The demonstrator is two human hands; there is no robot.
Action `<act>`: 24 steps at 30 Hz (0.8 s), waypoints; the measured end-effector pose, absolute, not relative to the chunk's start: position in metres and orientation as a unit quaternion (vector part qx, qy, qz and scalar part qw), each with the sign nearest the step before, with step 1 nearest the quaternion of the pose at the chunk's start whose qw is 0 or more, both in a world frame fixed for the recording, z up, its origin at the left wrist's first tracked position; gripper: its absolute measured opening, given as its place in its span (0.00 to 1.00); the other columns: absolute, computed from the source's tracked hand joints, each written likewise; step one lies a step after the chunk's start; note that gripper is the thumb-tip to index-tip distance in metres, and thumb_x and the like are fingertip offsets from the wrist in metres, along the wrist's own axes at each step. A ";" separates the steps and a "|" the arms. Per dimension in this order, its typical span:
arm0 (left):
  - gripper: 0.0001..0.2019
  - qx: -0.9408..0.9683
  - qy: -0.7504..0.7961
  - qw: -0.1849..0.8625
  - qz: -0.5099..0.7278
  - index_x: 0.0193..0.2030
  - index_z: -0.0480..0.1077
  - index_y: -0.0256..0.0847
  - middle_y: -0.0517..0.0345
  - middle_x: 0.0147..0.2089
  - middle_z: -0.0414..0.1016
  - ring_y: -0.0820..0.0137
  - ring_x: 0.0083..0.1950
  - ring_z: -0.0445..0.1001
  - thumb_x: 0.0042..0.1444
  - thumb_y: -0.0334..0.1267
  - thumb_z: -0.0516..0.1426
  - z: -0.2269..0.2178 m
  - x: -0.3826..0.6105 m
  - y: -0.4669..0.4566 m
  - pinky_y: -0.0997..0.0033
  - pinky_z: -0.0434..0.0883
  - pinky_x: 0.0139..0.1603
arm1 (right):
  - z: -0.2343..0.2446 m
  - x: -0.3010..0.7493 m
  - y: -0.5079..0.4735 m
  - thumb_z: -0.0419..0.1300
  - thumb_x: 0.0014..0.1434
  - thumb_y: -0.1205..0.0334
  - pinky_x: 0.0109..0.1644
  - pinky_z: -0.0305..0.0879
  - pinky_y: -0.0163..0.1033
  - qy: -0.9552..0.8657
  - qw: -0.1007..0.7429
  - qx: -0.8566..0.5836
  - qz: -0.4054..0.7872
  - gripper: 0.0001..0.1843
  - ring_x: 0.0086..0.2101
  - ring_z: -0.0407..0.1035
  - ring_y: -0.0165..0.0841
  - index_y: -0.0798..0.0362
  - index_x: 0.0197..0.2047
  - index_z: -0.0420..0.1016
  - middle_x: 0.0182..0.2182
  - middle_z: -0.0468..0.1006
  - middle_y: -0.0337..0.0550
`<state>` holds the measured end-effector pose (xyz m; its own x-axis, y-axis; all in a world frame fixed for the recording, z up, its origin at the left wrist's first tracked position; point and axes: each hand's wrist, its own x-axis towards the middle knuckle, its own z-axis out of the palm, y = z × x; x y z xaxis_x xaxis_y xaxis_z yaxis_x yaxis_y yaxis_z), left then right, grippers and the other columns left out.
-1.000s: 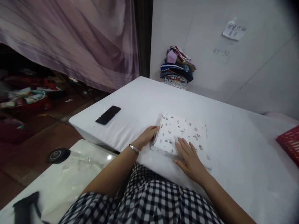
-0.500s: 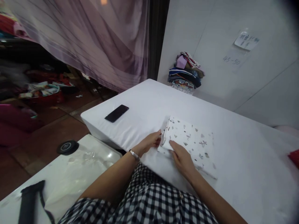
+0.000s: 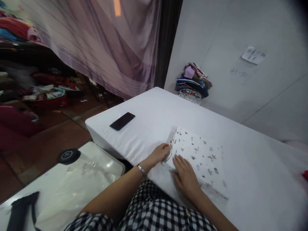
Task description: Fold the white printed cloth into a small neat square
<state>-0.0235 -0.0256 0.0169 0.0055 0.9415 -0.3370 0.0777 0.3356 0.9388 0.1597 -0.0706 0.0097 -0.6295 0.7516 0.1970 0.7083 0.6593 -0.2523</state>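
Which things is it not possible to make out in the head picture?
In the head view:
White folded cloth with small printed motifs: part hidden beneath the right hand.
White paper sheet, upper right: handwriting too small and blurred.
Red object, right: cut off by the picture's edge.
Long black object, lower left: cut off by the bottom edge.

The folded cloth lies on the table; left of it and farther back lies the phone; well behind it, the clothes stack; at the cloth's left edge, the left hand; on its near part, the right hand.
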 end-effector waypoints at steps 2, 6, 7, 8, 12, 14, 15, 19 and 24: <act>0.23 0.490 0.602 0.506 0.376 0.47 0.69 0.37 0.50 0.43 0.75 0.63 0.42 0.71 0.52 0.53 0.54 0.019 -0.020 -0.026 0.67 0.66 0.42 | 0.019 0.167 -0.066 0.49 0.62 0.60 0.60 0.56 0.53 -0.898 0.159 -0.396 0.105 0.25 0.60 0.53 0.41 0.53 0.62 0.60 0.61 0.59 0.48; 0.23 0.580 0.581 0.429 0.377 0.52 0.68 0.42 0.51 0.50 0.73 0.58 0.49 0.70 0.51 0.51 0.55 0.027 -0.013 -0.030 0.63 0.64 0.50 | 0.033 0.191 -0.054 0.47 0.64 0.55 0.62 0.51 0.55 -0.867 0.219 -0.439 0.085 0.25 0.61 0.50 0.41 0.50 0.63 0.58 0.61 0.58 0.47; 0.24 0.594 0.582 0.414 0.371 0.53 0.67 0.43 0.51 0.52 0.72 0.58 0.51 0.70 0.51 0.50 0.55 0.029 -0.011 -0.031 0.63 0.63 0.51 | 0.034 0.198 -0.049 0.47 0.64 0.54 0.63 0.48 0.56 -0.858 0.225 -0.457 0.067 0.26 0.62 0.48 0.41 0.50 0.63 0.58 0.62 0.57 0.47; 0.24 0.605 0.588 0.400 0.358 0.54 0.66 0.43 0.50 0.53 0.71 0.57 0.52 0.69 0.51 0.49 0.56 0.030 -0.011 -0.031 0.63 0.63 0.52 | 0.033 0.205 -0.044 0.47 0.64 0.53 0.63 0.47 0.57 -0.849 0.224 -0.476 0.051 0.26 0.62 0.47 0.42 0.50 0.63 0.58 0.62 0.57 0.48; 0.23 0.641 0.638 0.339 0.260 0.54 0.65 0.44 0.50 0.53 0.70 0.57 0.53 0.68 0.53 0.51 0.52 0.038 -0.015 -0.026 0.63 0.63 0.51 | 0.024 0.237 -0.014 0.46 0.63 0.50 0.62 0.47 0.58 -0.826 0.179 -0.535 0.017 0.27 0.62 0.46 0.44 0.52 0.61 0.60 0.62 0.57 0.51; 0.23 0.650 0.657 0.311 0.220 0.50 0.66 0.43 0.50 0.50 0.70 0.59 0.49 0.70 0.54 0.54 0.49 0.042 -0.016 -0.018 0.64 0.64 0.48 | 0.021 0.254 0.004 0.46 0.62 0.49 0.61 0.48 0.58 -0.808 0.162 -0.566 0.002 0.28 0.62 0.45 0.46 0.54 0.61 0.61 0.62 0.56 0.52; 0.23 0.650 0.664 0.305 0.208 0.48 0.67 0.42 0.50 0.48 0.71 0.60 0.47 0.71 0.55 0.56 0.47 0.044 -0.016 -0.012 0.65 0.65 0.47 | 0.020 0.262 0.013 0.46 0.61 0.49 0.61 0.48 0.59 -0.795 0.162 -0.585 -0.006 0.28 0.62 0.44 0.47 0.54 0.61 0.60 0.63 0.55 0.53; 0.24 0.631 0.679 0.318 0.198 0.47 0.66 0.40 0.47 0.48 0.71 0.59 0.48 0.71 0.54 0.56 0.47 0.048 -0.009 0.011 0.65 0.65 0.45 | 0.010 0.287 0.038 0.46 0.60 0.46 0.61 0.49 0.56 -0.735 0.195 -0.649 0.013 0.34 0.62 0.45 0.47 0.58 0.62 0.57 0.63 0.53 0.56; 0.19 0.619 0.679 0.316 0.238 0.47 0.67 0.37 0.45 0.49 0.70 0.57 0.49 0.70 0.54 0.47 0.51 0.045 0.007 0.027 0.64 0.66 0.46 | -0.009 0.296 0.039 0.47 0.57 0.42 0.64 0.45 0.51 -0.687 0.254 -0.677 0.076 0.40 0.63 0.40 0.45 0.61 0.64 0.52 0.65 0.46 0.56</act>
<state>0.0068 0.0271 0.0451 -0.0343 0.9902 -0.1351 0.6890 0.1214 0.7146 0.2957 0.0387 -0.0093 0.0452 0.9684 0.2453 0.8908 0.0720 -0.4486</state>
